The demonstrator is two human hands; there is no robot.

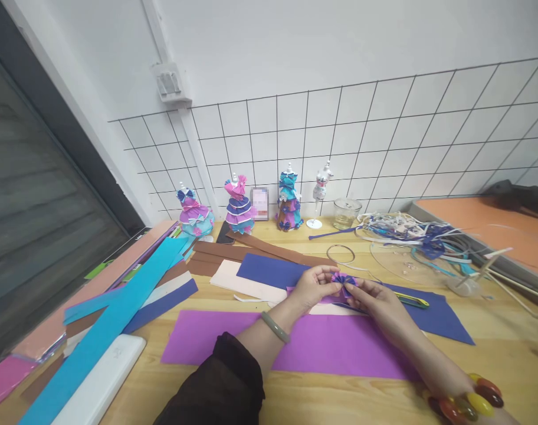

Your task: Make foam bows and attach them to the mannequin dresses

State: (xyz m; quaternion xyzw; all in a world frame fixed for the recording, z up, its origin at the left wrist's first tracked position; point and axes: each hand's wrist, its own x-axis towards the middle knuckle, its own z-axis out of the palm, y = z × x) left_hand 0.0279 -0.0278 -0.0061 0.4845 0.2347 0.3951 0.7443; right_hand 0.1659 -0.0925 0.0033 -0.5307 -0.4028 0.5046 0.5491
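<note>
Between my two hands is a small pleated paper bow (346,282), blue and purple, pinched at its middle. My left hand (315,286) grips its left side between thumb and fingers. From the right, my right hand (375,298) pinches the other side with thumb and forefinger. Below them lies a wide purple paper strip (331,348). Dark blue paper (441,313) sticks out to the right, under a yellow-green cutter (413,300). Behind my left hand are another blue sheet (269,270) and a cream strip (227,277).
Several small dress forms in paper dresses (289,203) stand along the wall, beside a bare form (321,183) and a glass (346,212). Tangled ribbons (402,230) lie at the right. Coloured paper strips (114,313) and a white slab (103,383) cover the left.
</note>
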